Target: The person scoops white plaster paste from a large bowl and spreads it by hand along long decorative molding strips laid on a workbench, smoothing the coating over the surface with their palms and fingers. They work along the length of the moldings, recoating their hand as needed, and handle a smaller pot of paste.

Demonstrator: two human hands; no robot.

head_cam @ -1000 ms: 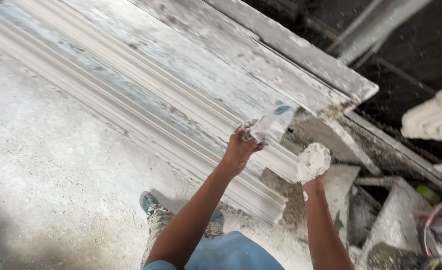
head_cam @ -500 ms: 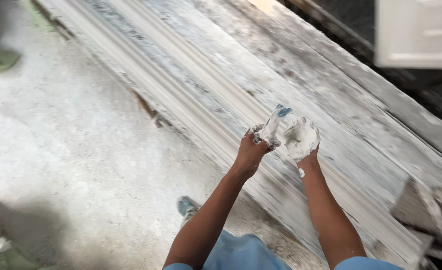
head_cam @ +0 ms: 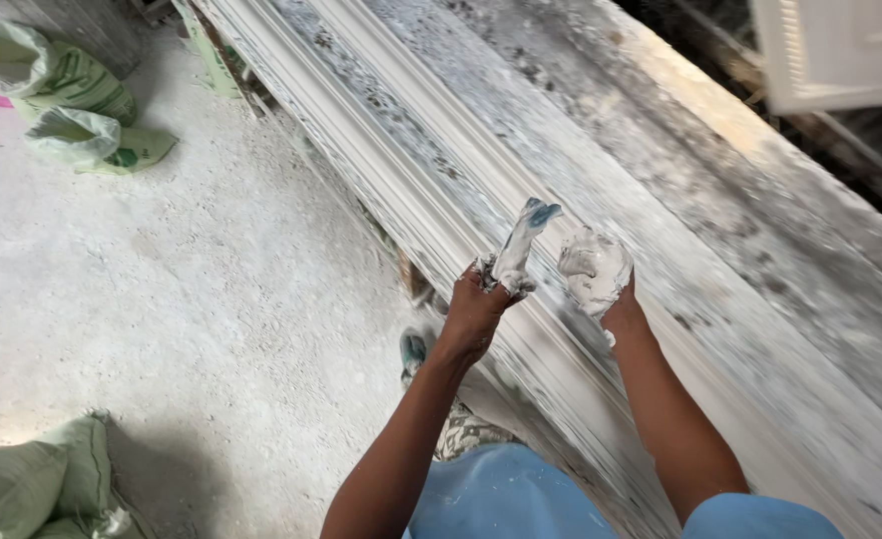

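A lump of wet white plaster (head_cam: 593,268) sits cupped in the right hand (head_cam: 616,304), held just above the long moulded plaster strip (head_cam: 411,130) that runs from near right to far left. Just left of it, the left hand (head_cam: 473,311) is clenched around a plaster-caked scraper (head_cam: 517,248), blade up. The 2 hands are close but apart. The strip looks coated and streaked along its length; the plaster is not yet applied. Green sacks (head_cam: 82,110) lie far left on the dusty floor (head_cam: 162,299).
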